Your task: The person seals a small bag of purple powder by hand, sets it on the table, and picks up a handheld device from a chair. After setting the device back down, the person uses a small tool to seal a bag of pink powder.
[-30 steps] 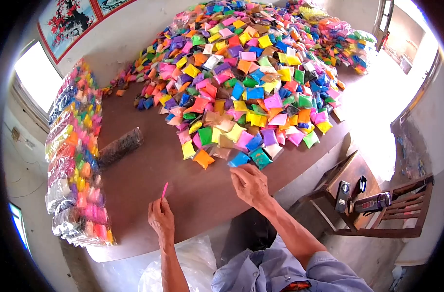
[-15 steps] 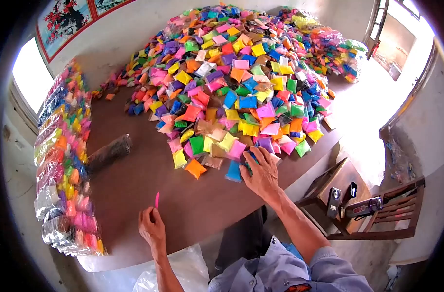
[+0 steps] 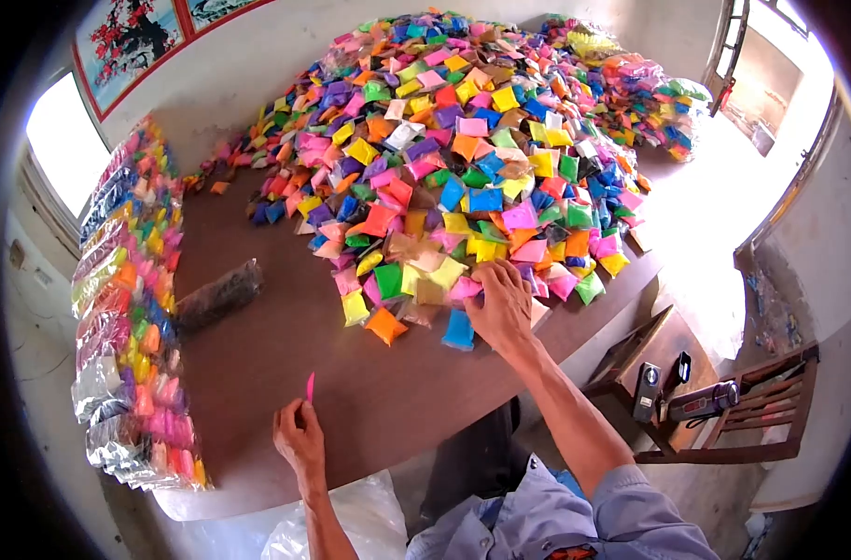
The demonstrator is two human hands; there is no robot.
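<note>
My left hand (image 3: 299,436) hovers near the table's front side, thumb and fingers pinched at the lower end of a thin bright pink strip (image 3: 311,385). At the front of a big heap of small coloured packets (image 3: 444,196), my right hand (image 3: 502,306) has its fingers curled down; what lies under the fingertips is hidden. Just left of those fingers is a pink packet (image 3: 464,290). A blue packet (image 3: 458,330) lies below it on the tabletop, and an orange packet (image 3: 385,327) rests farther left.
Clear bags of coloured packets (image 3: 127,327) form a row along the left edge of the brown table (image 3: 258,364). A dark filled bag (image 3: 220,296) lies beside them. On the right, a wooden chair (image 3: 771,411) and small stand hold a flask (image 3: 704,401). White plastic (image 3: 341,523) hangs below.
My right hand has drawn its fingers closer together and shifted slightly over the front packets, uncovering more of the pink one. My left hand keeps its pose. The whole view has shifted a little.
</note>
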